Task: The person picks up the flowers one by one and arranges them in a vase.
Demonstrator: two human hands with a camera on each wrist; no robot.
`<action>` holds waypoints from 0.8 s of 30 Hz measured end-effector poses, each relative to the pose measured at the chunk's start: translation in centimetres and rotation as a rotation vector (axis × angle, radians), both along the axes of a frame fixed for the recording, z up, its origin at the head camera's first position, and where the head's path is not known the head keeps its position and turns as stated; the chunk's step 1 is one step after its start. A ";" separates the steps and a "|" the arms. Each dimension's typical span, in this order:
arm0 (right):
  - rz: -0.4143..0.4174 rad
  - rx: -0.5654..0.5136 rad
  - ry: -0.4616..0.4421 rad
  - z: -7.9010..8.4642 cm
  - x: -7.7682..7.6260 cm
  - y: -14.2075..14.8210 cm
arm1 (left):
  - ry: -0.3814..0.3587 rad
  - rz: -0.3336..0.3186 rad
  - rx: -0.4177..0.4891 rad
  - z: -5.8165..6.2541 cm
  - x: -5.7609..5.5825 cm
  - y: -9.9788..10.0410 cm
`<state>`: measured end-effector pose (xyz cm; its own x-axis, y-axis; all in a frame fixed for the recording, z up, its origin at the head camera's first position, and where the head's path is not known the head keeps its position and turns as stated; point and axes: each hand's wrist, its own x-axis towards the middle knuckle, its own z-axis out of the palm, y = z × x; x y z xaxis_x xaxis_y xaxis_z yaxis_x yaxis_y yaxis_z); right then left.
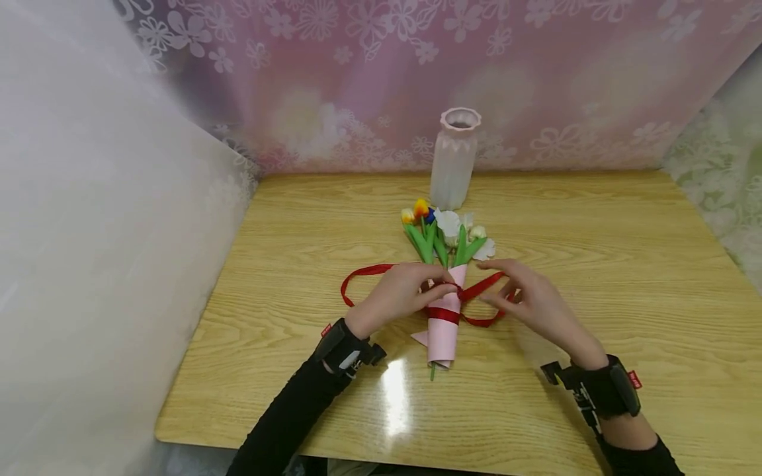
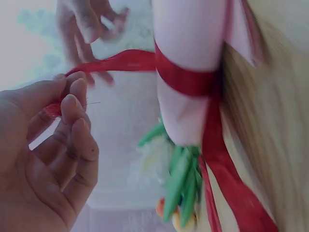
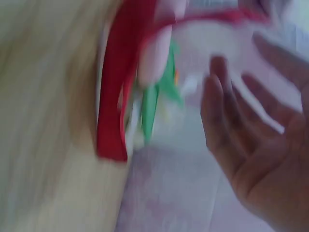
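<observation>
Centrally on the wood-grain table (image 1: pixel 238 363), a bouquet rolled in pink wrap (image 1: pixel 442 340) lies between the two hands, flower heads away from the person, a green stem (image 1: pixel 432 373) poking out at the near end. A red ribbon (image 1: pixel 444 315) goes round the wrap as a flat band; one length curves out on the left side, and more of it loops out on the right. Left hand (image 1: pixel 405 291) over the upper part of the wrap, thumb and forefinger pinching a ribbon end (a frayed tuft shows below the grip in the left wrist view), the other fingers bent loosely. Right hand (image 1: pixel 532 297) just beside the loops on the right, fingers apart and gently curved, palm unfilled; its wrist view is blurred, and whether a fingertip touches the ribbon I cannot tell. Blooms at the far end: an orange tulip (image 1: pixel 421 207), a paler yellow one (image 1: pixel 407 216) beside it, a bit of dark blue, then white flowers (image 1: pixel 448 225), all set among green leaves (image 1: pixel 421 244). Just beyond the blooms a pale ribbed vase (image 1: pixel 454 168) stands upright, its mouth scalloped and pinkish. Pink floral cloth (image 1: pixel 381 92) hangs behind the table; white sheeting (image 1: pixel 89 231) covers the left side. Black straps (image 1: pixel 342 347) on both wrists, dark sleeves (image 1: pixel 292 410) below.
</observation>
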<state>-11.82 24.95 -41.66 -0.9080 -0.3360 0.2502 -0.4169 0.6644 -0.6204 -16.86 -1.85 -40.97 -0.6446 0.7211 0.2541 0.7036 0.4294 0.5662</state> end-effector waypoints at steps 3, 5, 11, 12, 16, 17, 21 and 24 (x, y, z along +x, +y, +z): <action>0.145 -0.004 -0.051 -0.4 -0.1 -1.9 | 0.044 -0.026 0.044 0.3 0.2 0.7; 0.162 -0.023 -0.088 -0.4 -0.1 -2.4 | 0.059 -0.018 0.056 0.3 0.3 0.9; 0.012 -0.053 -0.106 0.0 0.2 0.3 | 0.005 0.053 -0.012 -0.3 0.4 0.4; -0.017 -0.054 -0.097 0.1 0.4 1.1 | -0.007 0.057 -0.028 -0.4 0.4 0.4; -0.175 -0.018 -0.053 0.2 1.1 4.4 | -0.026 0.039 -0.114 -1.0 0.4 0.6; -0.222 -0.002 -0.053 0.4 1.3 5.3 | -0.020 0.030 -0.144 -1.2 0.5 0.7; -0.385 0.067 -0.107 0.7 1.9 8.1 | -0.010 0.003 -0.249 -1.7 0.9 1.1; -0.438 0.111 -0.217 0.4 2.1 9.3 | -0.028 0.012 -0.295 -1.9 1.2 1.3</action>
<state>-9.76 34.23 -41.25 -0.9969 0.0745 0.0241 0.0469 0.8148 -0.5779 -15.63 -0.55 -42.91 -0.6572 0.7535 0.0169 0.6836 0.5864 0.4345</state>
